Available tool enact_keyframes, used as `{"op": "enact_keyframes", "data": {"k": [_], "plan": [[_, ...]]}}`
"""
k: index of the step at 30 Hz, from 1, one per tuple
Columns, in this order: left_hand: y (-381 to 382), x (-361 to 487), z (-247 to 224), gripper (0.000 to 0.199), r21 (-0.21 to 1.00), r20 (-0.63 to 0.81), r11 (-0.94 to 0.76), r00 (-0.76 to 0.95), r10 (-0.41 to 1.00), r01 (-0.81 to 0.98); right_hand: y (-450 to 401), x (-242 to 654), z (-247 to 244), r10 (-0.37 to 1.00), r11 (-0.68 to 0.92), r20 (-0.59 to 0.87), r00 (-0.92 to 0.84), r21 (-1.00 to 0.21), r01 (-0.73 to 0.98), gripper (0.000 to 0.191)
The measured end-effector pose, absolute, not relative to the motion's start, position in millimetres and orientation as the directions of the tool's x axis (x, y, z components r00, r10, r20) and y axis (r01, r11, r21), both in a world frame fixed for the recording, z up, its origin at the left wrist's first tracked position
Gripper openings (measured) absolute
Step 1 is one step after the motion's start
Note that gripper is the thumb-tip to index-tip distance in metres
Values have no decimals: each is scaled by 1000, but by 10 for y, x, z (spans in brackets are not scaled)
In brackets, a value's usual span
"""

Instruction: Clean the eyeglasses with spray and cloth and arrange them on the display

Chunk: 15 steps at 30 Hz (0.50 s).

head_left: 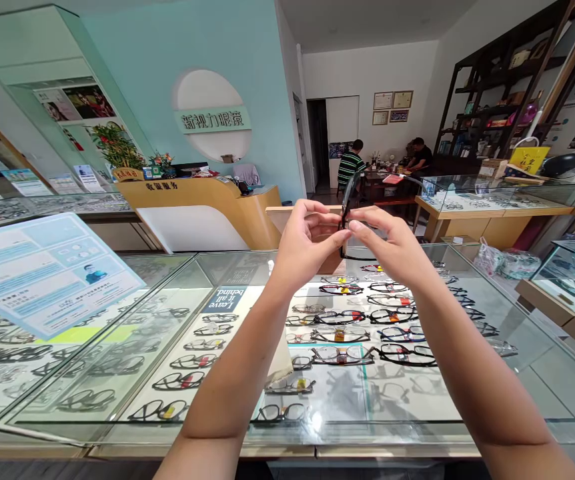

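Raised above the glass counter, a pair of black-framed eyeglasses (pixel 351 195) is turned edge-on, with its front upright and one temple reaching back to the right. My left hand (pixel 305 240) pinches the frame from the left, thumb and fingers closed at its middle. From the other side, my right hand (pixel 390 243) grips the same frame with thumb and fingertips close to the left thumb. Part of the frame is hidden behind the fingers. Rows of eyeglasses (pixel 340 335) lie inside the display case (pixel 167 432) below my forearms.
Behind the hands stands a wooden piece (pixel 335 265) on the counter. A printed sign (pixel 52 273) leans at the left. Farther back are a cashier desk (pixel 192 200), another display case (pixel 487 200), and two people (pixel 351 167) at a table. Plastic bags (pixel 510 262) sit at right.
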<state>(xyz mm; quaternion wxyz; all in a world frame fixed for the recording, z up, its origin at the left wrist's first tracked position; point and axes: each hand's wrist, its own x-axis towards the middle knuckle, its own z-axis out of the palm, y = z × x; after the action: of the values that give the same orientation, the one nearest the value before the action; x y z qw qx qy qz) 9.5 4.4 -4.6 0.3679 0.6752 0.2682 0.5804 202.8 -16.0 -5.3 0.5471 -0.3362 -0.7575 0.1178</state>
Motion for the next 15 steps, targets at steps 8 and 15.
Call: {"op": "enact_keyframes", "data": {"k": [8, 15], "plan": [[-180, 66, -10, 65, 803, 590, -594, 212, 779, -49, -252, 1836, -101, 684, 723, 729, -19, -674, 153, 21], [-322, 26, 23, 70, 824, 548, -565, 298, 782, -32, -408, 1759, -102, 641, 747, 764, 75, -644, 164, 18]]}}
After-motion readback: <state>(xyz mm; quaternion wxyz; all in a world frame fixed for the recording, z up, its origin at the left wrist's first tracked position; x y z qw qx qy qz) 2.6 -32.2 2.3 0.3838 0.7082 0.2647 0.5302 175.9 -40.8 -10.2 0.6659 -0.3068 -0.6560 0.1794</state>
